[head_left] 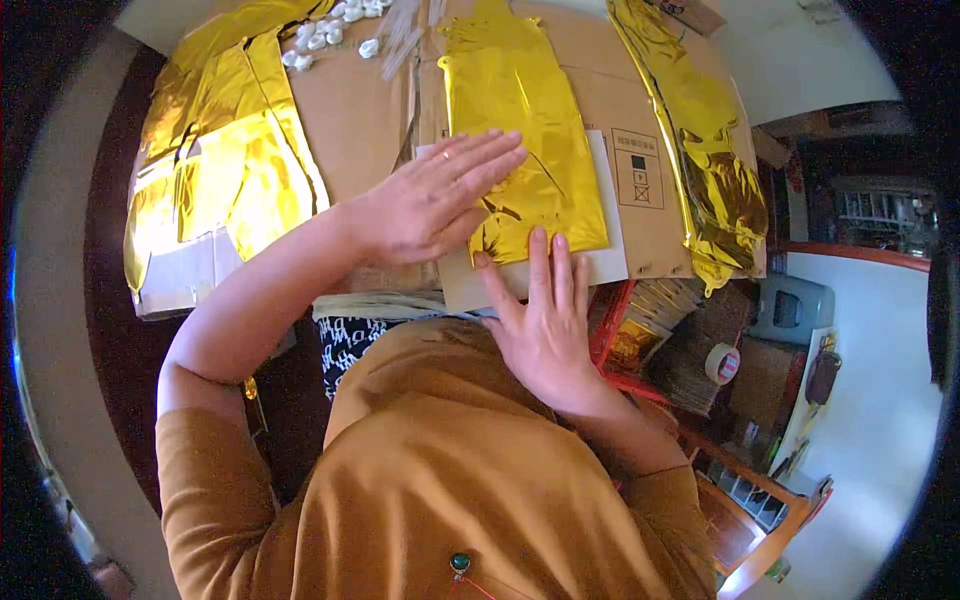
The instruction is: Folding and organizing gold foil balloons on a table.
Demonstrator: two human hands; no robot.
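A flat gold foil balloon [525, 110] lies lengthwise in front of me, its near end on a white sheet of card [612, 215]. My left hand [440, 200] reaches in from the left with its fingers stretched out over the foil's left edge. Whether its palm presses on the foil, I cannot tell. Fingers spread, my right hand [545, 330] rests its fingertips on the near edge of the balloon and the card. Neither hand holds anything. Creases show in the foil beside the left fingers.
More gold foil pieces lie on the cardboard [350, 130] at left [225, 150] and right [700, 130]. Small white bundles [318, 36] and clear thin straws [402, 40] sit at the back. On the right below, a red crate [615, 320] holds packets near a tape roll [722, 364].
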